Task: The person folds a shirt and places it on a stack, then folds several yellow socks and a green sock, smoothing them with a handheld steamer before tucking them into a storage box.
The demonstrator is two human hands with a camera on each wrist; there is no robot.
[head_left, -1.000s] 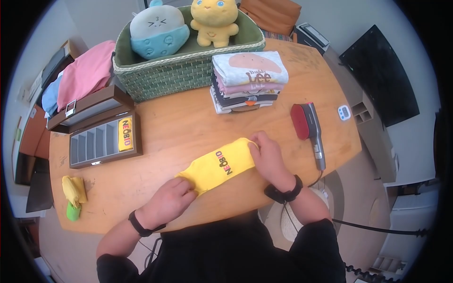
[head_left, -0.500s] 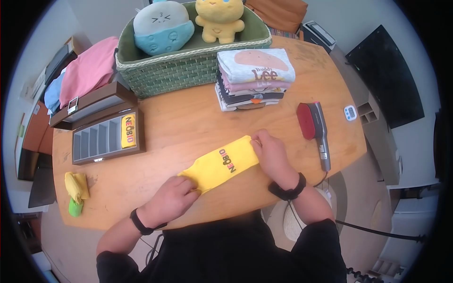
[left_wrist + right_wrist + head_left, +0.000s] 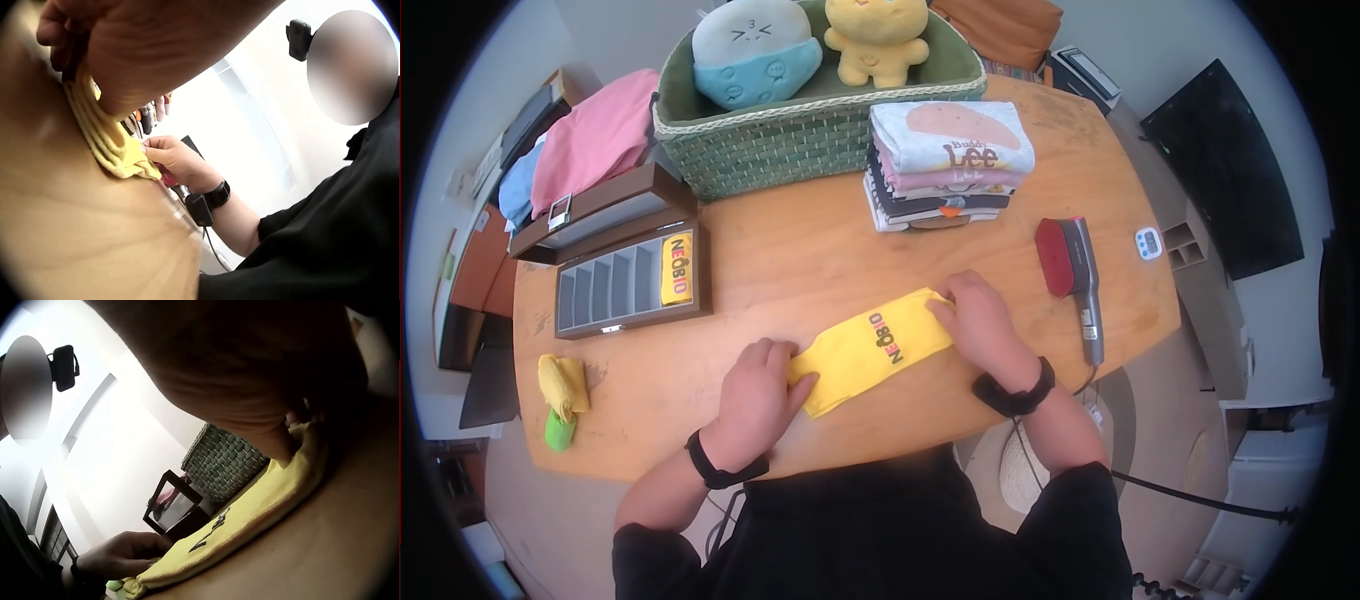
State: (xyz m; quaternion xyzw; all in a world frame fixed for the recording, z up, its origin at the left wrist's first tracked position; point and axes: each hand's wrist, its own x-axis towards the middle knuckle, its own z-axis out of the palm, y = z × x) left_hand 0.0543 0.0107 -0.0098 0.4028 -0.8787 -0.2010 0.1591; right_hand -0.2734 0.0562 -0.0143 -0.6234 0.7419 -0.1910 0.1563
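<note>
A pair of yellow socks (image 3: 870, 350) with NEOBIO lettering lies flat and layered, slanting across the near middle of the wooden table. The left hand (image 3: 757, 398) holds its near-left end, thumb on top and fingers along the edge. At the far-right end the right hand (image 3: 980, 318) pinches the fabric between thumb and fingers. In the left wrist view the yellow fabric (image 3: 103, 140) shows several stacked folds. The right wrist view has the yellow fabric (image 3: 231, 534) stretching between both hands, its layers low over the tabletop.
An open brown compartment box (image 3: 615, 290) stands at left, with a folded yellow NEOBIO piece (image 3: 677, 270) in its right slot. Nearby lies a yellow and green bundle (image 3: 562, 390). Behind are a green basket (image 3: 770, 150) with plush toys and stacked folded shirts (image 3: 945, 165). A corded brush-like appliance (image 3: 1070, 262) lies right.
The left hand has shifted its hold up along the socks' left end, flattening that end and squaring its corner. The right hand stays at the right end. The head view has shifted slightly.
</note>
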